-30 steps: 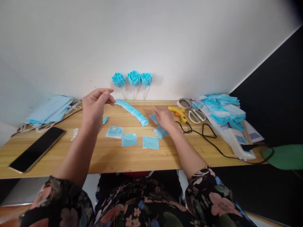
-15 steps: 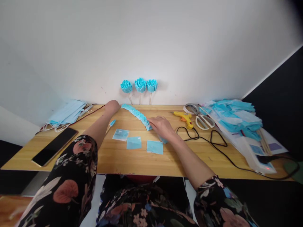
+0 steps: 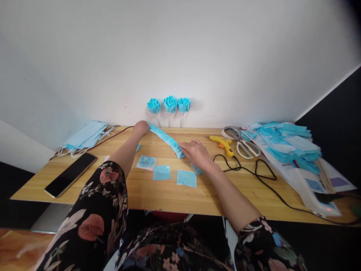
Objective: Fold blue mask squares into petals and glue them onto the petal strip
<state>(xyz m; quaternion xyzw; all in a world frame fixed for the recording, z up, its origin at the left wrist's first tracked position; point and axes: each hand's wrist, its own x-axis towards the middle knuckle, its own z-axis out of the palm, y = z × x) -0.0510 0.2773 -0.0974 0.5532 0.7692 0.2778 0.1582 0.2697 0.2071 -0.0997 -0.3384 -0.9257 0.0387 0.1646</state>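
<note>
A pleated blue strip runs slantwise across the table, its far end to the left and its near end to the right. At the far end is my left hand, curled closed against the strip; its fingertips are hidden behind the knuckles. My right hand has its fingers together on the near end, gripping it there. Nearer to me lie separate blue squares: a left one, a middle one and a right one. Another blue piece shows partly from under my right wrist.
Blue flowers on sticks lean against the wall. To the left lie face masks and a phone. On the right are a yellow glue gun with black cord, scissors, piled blue fabric and a power strip.
The whole view has shifted slightly, so things appear a little further right and lower. Both hands keep to the strip's two ends, and my left forearm now covers more of the small blue-tipped stick.
</note>
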